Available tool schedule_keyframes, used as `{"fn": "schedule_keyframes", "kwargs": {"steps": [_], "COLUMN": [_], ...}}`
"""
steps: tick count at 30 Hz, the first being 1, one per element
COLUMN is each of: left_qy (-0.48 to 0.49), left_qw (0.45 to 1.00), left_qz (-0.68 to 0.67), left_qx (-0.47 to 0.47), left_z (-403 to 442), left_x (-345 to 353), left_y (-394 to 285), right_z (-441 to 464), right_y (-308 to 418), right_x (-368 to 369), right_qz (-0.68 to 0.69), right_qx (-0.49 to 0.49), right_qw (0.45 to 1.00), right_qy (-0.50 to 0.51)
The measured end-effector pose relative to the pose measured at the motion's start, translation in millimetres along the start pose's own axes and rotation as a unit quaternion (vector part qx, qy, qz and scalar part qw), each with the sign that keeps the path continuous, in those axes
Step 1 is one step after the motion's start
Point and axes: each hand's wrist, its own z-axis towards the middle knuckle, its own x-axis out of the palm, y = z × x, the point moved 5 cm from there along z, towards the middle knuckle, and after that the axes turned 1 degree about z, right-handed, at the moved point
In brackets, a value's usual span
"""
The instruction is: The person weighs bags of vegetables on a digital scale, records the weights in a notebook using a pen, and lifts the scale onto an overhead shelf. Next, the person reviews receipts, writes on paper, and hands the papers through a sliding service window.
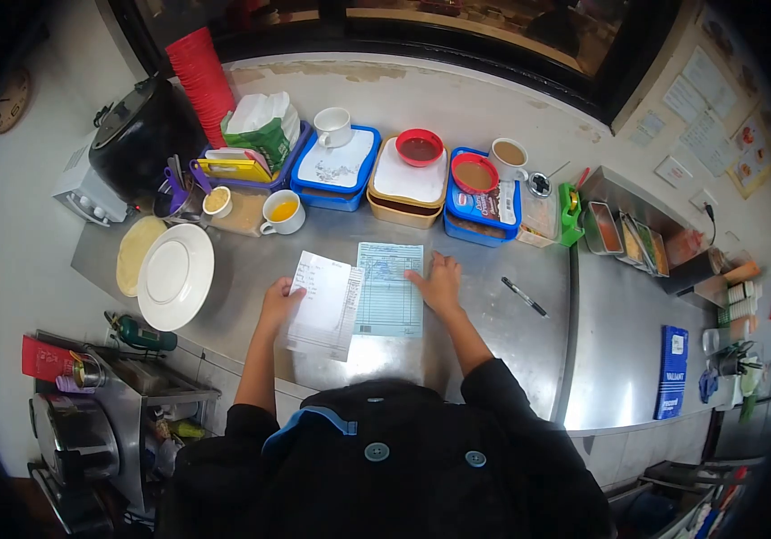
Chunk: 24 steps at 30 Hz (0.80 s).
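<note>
White handwritten sheets (321, 310) lie on the steel counter, with my left hand (279, 305) at their left edge, thumb over the paper and fingers bent. To their right is a light blue ruled form (390, 310), filled in by hand near its top. My right hand (438, 286) rests at the form's right edge, fingers apart, thumb on the paper. A black pen (525, 296) lies farther right on the counter.
White plates (176, 277) stand at the left. Cups such as a yellow-filled one (283, 212), lidded tubs (339, 160) and red bowls (419, 147) line the back. A blue record book (672, 373) lies at the right.
</note>
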Motion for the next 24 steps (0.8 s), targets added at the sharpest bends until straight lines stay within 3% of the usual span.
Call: {"fn": "schedule_keyframes", "kwargs": {"steps": [4,7,9,10,12,13,15,16,18,19,21,22,24], "left_qy": [0.028,0.046,0.061,0.077,0.115,0.146,0.18,0.189,0.199,0.188,0.141,0.146,0.089], "left_qw": [0.998,0.994,0.986,0.975,0.967,0.957,0.945,0.935,0.925,0.93,0.937,0.936,0.948], "left_qz": [-0.06,-0.1,-0.153,-0.206,-0.227,-0.249,-0.268,-0.291,-0.314,-0.311,-0.321,-0.32,-0.296], "left_qx": [-0.008,0.015,-0.002,-0.021,-0.009,-0.034,-0.057,-0.071,-0.083,-0.055,-0.005,-0.005,0.074], "left_z": [2,-4,-3,-2,-4,-10,-16,-18,-23,-26,-27,-31,-48], "left_x": [13,34,49,58,75,81,96,104,121,129,148,159,167], "left_y": [-7,-41,-50,-53,-59,-67,-76,-78,-86,-92,-101,-110,-148], "right_z": [8,9,5,2,-11,-16,-22,-27,-40,-46,-59,-65,-79], "right_y": [11,4,-1,-1,-5,-7,-7,-3,7,14,16,15,5], "right_x": [20,33,32,28,16,11,4,-5,-32,-47,-83,-93,-131], "right_qz": [-0.054,-0.038,0.093,0.093,0.275,0.274,0.458,0.458,0.586,0.585,0.634,0.633,0.565], "right_qx": [-0.025,-0.041,-0.081,-0.084,-0.028,-0.024,0.004,0.004,0.03,0.03,0.067,0.067,0.009], "right_qw": [0.998,0.997,0.991,0.991,0.959,0.959,0.879,0.879,0.806,0.806,0.769,0.769,0.797], "right_qy": [-0.024,0.044,0.042,0.042,0.069,0.07,0.131,0.128,0.085,0.083,-0.043,-0.048,-0.212]}}
